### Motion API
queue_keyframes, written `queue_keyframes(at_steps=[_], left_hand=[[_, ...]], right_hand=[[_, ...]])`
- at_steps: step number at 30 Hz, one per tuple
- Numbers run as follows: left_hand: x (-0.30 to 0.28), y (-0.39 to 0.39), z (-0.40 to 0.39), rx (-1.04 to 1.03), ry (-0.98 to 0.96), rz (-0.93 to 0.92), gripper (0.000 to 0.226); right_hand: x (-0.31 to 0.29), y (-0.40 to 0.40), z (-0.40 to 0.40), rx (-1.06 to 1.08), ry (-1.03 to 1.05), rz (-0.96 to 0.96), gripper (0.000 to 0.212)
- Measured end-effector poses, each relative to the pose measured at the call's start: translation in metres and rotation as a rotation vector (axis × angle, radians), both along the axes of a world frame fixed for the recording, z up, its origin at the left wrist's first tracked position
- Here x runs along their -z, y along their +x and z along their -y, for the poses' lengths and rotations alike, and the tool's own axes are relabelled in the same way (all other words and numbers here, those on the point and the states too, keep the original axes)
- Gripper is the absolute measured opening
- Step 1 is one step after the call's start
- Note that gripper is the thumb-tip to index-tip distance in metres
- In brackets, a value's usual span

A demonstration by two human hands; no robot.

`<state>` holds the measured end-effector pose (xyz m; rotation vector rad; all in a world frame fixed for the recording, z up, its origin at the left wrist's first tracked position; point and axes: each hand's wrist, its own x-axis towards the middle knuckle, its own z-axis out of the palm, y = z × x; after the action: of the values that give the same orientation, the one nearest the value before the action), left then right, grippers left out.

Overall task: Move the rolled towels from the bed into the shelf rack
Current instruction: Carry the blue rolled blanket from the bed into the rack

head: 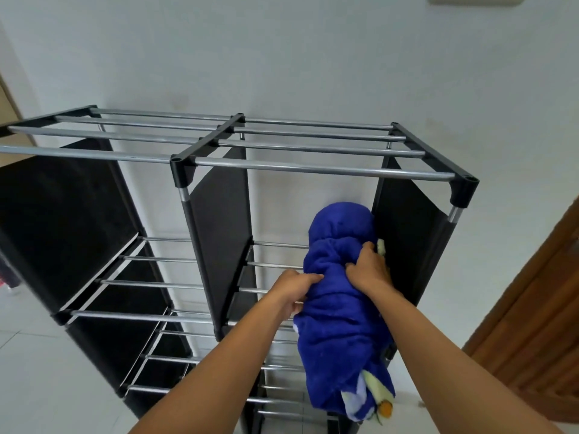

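Note:
A rolled blue towel (340,308) with pale green and yellow patches at its near end lies lengthwise on the bars of the shelf rack (313,166), in the upper right compartment. Its far end reaches toward the wall and its near end hangs out over the front. My left hand (296,292) grips the towel's left side. My right hand (368,267) clutches its top right, close to the black fabric side panel. The bed is out of view.
The rack has metal bars, black plastic joints and black fabric dividers (219,233), with two columns of bare shelves. It stands against a white wall (313,57) on a white tiled floor. A wooden door (539,324) is at the right.

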<state>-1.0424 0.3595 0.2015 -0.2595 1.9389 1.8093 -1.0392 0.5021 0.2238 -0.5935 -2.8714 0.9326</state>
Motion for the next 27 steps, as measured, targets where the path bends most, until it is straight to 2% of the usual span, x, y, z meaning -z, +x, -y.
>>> queue_keyframes(at_steps=[3,7,10,13,18,20,24,27], left_hand=[[0.000,-0.008,-0.002,0.049,-0.014,-0.030,0.023],[-0.008,-0.017,-0.002,0.027,0.033,-0.105,0.004],[-0.010,-0.020,-0.002,0.016,0.035,-0.152,0.009],[-0.001,-0.016,-0.001,0.067,-0.046,-0.186,0.013],[0.015,-0.014,0.000,0.032,-0.092,-0.226,0.040],[0.016,-0.013,-0.002,0.023,-0.141,-0.262,0.042],[0.008,-0.003,-0.006,-0.042,-0.360,-0.513,0.039],[-0.009,0.012,-0.013,-0.085,-0.372,-0.779,0.039]], right_hand=[[-0.003,-0.003,-0.002,-0.014,-0.025,-0.044,0.037],[-0.012,-0.008,0.001,0.015,-0.089,-0.213,0.021],[-0.011,-0.012,0.007,0.047,-0.122,-0.272,0.023],[0.006,-0.009,0.012,0.044,-0.120,-0.212,0.029],[0.017,0.002,0.009,0.084,-0.149,-0.182,0.038],[0.016,0.006,0.009,0.071,-0.143,-0.163,0.043],[0.011,0.024,0.015,-0.001,-0.111,-0.179,0.054],[0.003,0.048,0.021,-0.100,-0.056,-0.234,0.055]])
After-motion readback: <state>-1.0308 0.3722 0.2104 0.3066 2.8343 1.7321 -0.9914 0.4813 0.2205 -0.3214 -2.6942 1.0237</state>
